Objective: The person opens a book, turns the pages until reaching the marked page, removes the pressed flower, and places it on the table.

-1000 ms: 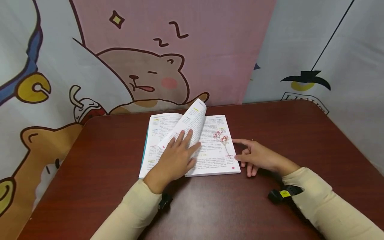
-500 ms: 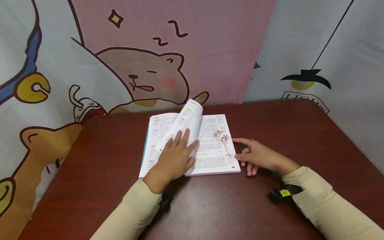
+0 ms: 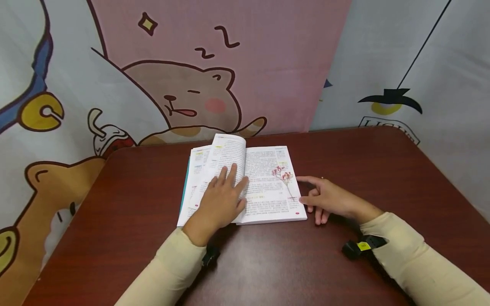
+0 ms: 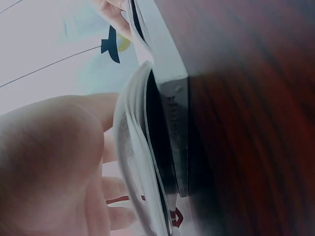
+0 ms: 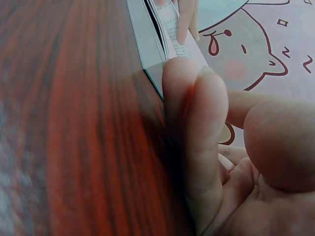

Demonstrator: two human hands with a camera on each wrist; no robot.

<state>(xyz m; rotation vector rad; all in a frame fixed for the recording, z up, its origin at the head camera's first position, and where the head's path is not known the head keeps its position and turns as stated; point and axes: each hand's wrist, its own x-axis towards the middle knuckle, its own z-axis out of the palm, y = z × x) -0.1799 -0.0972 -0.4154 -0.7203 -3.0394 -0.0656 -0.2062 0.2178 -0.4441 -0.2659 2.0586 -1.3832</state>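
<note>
A book (image 3: 268,208) with a teal cover edge lies open on the table, its pages full of small print. The left hand (image 3: 219,199) rests with spread fingers on the left-hand page (image 3: 226,148), which still lifts slightly near the fold. In the left wrist view, curved pages (image 4: 133,142) rise beside the palm. Thumb and index fingertip of the right hand (image 3: 333,199) touch the book's right edge, the other fingers loosely bent beneath. A sprig of small red flowers (image 3: 285,175) shows on the right-hand page; whether printed or real, I cannot tell.
The dark red-brown wooden table (image 3: 275,263) extends around the book. Behind it hangs a cloth backdrop (image 3: 283,63) with cartoon animals. A black strap with a yellow label (image 3: 363,246) sits at the right wrist.
The turning page has swung left and flattened from a diagonal fold onto the left side, under the left hand. That hand has shifted slightly left; the right hand has stayed put.
</note>
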